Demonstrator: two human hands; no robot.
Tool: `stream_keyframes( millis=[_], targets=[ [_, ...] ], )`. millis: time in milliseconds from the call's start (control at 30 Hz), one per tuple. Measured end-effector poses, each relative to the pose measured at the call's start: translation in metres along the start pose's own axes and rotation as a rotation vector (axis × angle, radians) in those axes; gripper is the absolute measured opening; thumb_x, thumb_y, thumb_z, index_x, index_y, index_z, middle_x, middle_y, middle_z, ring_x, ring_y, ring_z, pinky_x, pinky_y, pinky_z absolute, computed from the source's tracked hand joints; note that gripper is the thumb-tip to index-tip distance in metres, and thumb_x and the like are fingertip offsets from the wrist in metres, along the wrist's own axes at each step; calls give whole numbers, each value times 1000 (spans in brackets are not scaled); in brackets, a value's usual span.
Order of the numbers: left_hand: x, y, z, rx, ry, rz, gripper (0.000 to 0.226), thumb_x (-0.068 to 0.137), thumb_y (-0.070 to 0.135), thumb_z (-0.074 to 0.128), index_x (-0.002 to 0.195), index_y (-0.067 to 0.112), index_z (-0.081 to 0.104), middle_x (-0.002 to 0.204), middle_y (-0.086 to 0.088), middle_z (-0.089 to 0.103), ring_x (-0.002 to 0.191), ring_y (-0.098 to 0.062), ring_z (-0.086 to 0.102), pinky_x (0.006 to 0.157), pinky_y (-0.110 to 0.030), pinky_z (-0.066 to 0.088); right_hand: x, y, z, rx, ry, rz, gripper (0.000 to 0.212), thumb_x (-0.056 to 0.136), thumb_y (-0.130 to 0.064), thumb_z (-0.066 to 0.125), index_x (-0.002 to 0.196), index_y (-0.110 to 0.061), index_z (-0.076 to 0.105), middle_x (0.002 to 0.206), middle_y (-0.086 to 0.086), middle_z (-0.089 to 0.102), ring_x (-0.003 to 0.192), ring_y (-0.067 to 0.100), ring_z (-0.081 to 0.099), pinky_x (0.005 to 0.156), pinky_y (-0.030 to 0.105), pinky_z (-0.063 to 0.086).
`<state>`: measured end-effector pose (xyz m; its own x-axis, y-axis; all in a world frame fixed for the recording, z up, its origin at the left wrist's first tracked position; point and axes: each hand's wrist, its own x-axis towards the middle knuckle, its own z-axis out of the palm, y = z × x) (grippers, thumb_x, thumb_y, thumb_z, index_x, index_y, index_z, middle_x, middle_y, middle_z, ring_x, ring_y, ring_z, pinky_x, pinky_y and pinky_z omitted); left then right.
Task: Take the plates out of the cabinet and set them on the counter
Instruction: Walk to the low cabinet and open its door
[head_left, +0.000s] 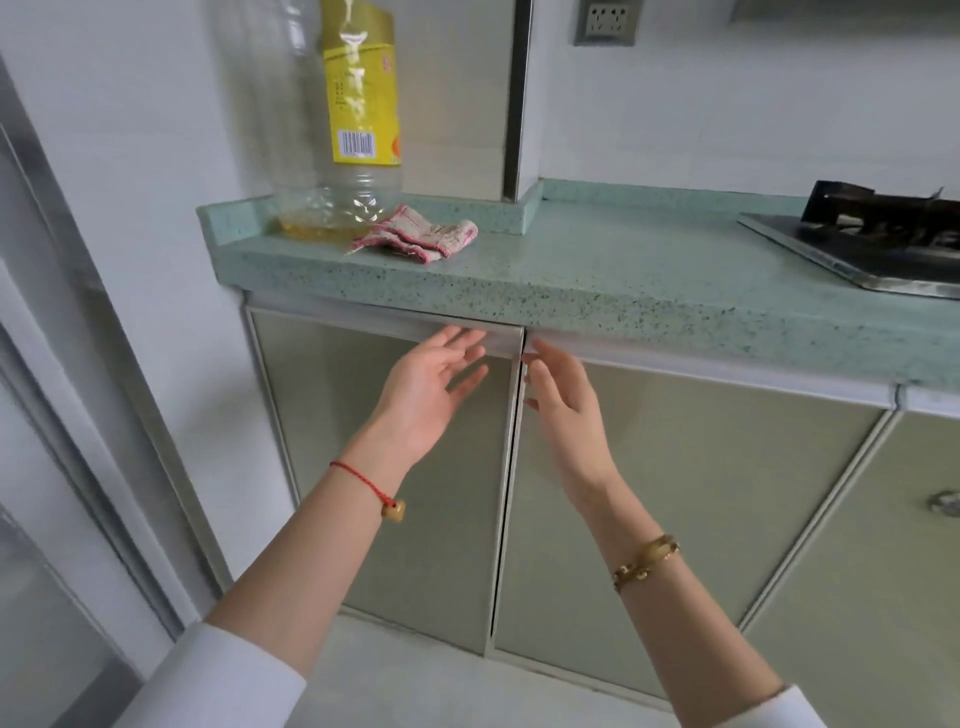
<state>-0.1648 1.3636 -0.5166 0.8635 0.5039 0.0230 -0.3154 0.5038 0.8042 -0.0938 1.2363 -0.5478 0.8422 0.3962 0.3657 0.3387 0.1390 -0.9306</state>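
Note:
The cabinet under the counter has two pale green doors, the left door and the right door, both closed. No plates are in view. My left hand reaches toward the top right corner of the left door, palm turned up, fingers straight and spread. My right hand is held beside it at the seam between the doors, fingers relaxed and pointing at the metal strip under the counter. Neither hand holds anything. The green speckled counter runs above the doors.
A large oil bottle with a yellow label stands at the counter's back left, with a pink-edged cloth in front of it. A gas stove sits at the right. A third door with a round knob is at far right.

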Motion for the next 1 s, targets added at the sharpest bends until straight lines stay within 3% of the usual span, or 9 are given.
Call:
stream_keyframes(
  millis=[133, 233, 367, 433, 567, 700, 767, 867, 1000],
  targets=[
    [-28, -3, -17, -99, -35, 17, 57, 97, -11, 38, 153, 2, 30, 136, -13, 59, 118, -22, 59, 100, -36, 51, -16, 0, 7, -42, -29, -67, 34, 102, -23, 45, 135, -21, 52, 128, -6, 61, 122, 8, 56, 109, 42, 44],
    [-53, -1, -30, -106, -42, 40, 56, 97, -10, 39, 151, 1, 33, 132, -11, 63, 113, -19, 61, 96, -32, 53, -31, -6, 17, -31, -140, -156, 37, 103, -22, 43, 139, -24, 52, 132, -11, 60, 121, -4, 54, 109, 25, 42],
    [-87, 8, -50, -49, -44, 79, 50, 96, -10, 40, 144, 2, 46, 125, -8, 69, 103, -15, 63, 90, -27, 57, -52, -14, 35, 12, -207, -287, 29, 102, -15, 46, 125, -20, 64, 96, -9, 65, 74, 1, 51, 72, 16, 43],
    [-103, 14, -61, 22, -47, 128, 43, 96, -7, 42, 134, 8, 56, 123, -6, 71, 101, -14, 61, 95, -28, 54, -64, -17, 44, 41, -226, -333, 24, 101, -13, 50, 118, -16, 67, 90, -9, 65, 65, 2, 47, 65, 16, 40],
    [-139, 20, -78, 242, 24, 308, 42, 99, -2, 42, 131, 19, 62, 125, 0, 72, 106, -8, 66, 98, -28, 53, -85, -25, 64, 83, -317, -356, 20, 98, -15, 57, 114, -15, 68, 95, -6, 67, 75, 5, 58, 72, 24, 46],
    [-179, 14, -96, 654, 261, 582, 48, 97, 1, 54, 138, 27, 56, 123, 3, 71, 115, -11, 65, 97, -20, 51, -102, -35, 88, 102, -386, -383, 19, 94, -14, 62, 110, -20, 70, 99, 2, 68, 88, 12, 66, 81, 28, 53],
    [-195, 8, -105, 713, 362, 678, 46, 94, 2, 61, 133, 27, 59, 122, 5, 68, 110, -12, 64, 92, -17, 50, -109, -39, 102, 42, -388, -449, 18, 92, -19, 65, 108, -25, 70, 97, -2, 66, 90, 12, 64, 78, 21, 51],
    [-211, -1, -116, 749, 478, 751, 43, 90, 3, 67, 128, 23, 61, 123, 7, 66, 113, -16, 63, 93, -25, 52, -116, -44, 124, -65, -400, -553, 18, 91, -29, 66, 108, -27, 70, 95, -12, 59, 92, 12, 58, 76, 23, 49],
    [-227, -6, -137, 821, 634, 834, 48, 89, 4, 70, 132, 24, 58, 128, 2, 65, 119, -18, 63, 97, -30, 54, -126, -51, 165, -173, -413, -738, 21, 91, -35, 65, 109, -24, 69, 106, -6, 56, 104, 14, 51, 91, 22, 42]
  ],
)
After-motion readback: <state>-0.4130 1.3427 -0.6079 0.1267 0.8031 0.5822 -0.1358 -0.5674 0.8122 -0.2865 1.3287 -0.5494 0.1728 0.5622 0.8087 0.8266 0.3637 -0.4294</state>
